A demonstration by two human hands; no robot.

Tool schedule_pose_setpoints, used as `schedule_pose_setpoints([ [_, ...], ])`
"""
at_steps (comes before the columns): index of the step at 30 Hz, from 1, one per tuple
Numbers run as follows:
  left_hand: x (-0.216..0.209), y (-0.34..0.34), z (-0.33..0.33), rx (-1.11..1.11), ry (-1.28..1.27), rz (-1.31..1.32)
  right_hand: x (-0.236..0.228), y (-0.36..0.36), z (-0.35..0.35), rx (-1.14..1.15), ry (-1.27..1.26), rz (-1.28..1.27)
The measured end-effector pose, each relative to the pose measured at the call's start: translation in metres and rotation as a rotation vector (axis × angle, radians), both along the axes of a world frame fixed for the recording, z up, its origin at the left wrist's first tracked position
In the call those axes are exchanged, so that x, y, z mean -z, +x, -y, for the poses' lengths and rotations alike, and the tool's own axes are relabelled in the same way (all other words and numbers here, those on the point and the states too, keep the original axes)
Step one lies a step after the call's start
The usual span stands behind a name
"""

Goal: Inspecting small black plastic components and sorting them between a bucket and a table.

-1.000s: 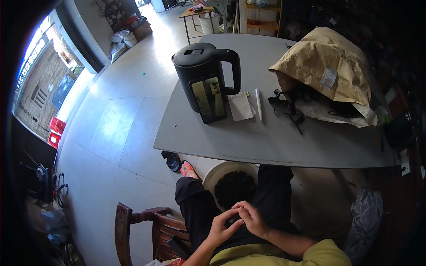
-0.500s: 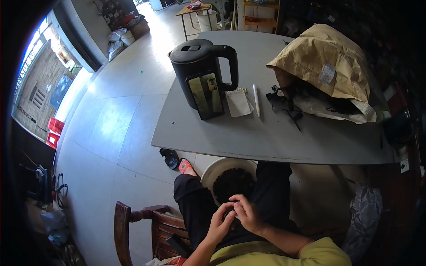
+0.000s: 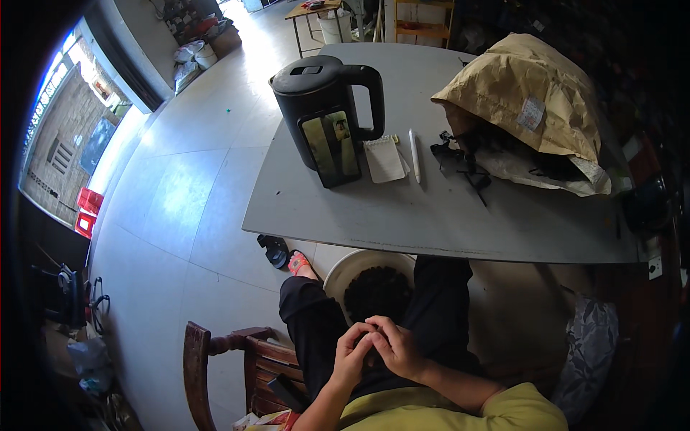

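Note:
My left hand (image 3: 351, 353) and my right hand (image 3: 398, 350) meet in front of my lap, fingers curled and fingertips together. Something small and dark shows between them, but I cannot make out what it is. Just beyond my fingers, a white basin (image 3: 335, 278) stands between my knees, below the table edge. A heap of small black pieces (image 3: 376, 293) lies in it. Both hands are above the basin's near side, and they cover part of it.
A grey table (image 3: 431, 223) spans the space ahead, bearing a black kettle (image 3: 305, 90), a phone (image 3: 329, 149) leaning on it, a notepad (image 3: 384, 159), a white pen (image 3: 415, 156) and an opened brown paper bag (image 3: 528, 79) with black pieces spilling out. A wooden chair (image 3: 198, 370) is at left.
My hands have drawn closer together, and the right thumb now comes nearer the left fingers. The view has tilted slightly; the things on the table have not moved.

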State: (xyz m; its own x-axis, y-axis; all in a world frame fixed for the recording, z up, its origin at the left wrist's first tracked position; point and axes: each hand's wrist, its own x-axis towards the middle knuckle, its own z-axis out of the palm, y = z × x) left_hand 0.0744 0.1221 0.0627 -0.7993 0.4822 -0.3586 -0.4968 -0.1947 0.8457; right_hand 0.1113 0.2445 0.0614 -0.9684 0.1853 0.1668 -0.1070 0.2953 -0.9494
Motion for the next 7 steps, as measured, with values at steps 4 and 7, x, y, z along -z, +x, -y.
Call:
schedule_pose_setpoints([
  [4, -0.008, -0.006, 0.005, 0.087, -0.149, -0.141, -0.006, 0.003, -0.014, -0.086, -0.138, -0.046],
  [7, -0.005, -0.011, 0.014, 0.248, -0.343, -0.792, 0.014, 0.018, -0.037, -0.254, -0.584, 0.351],
])
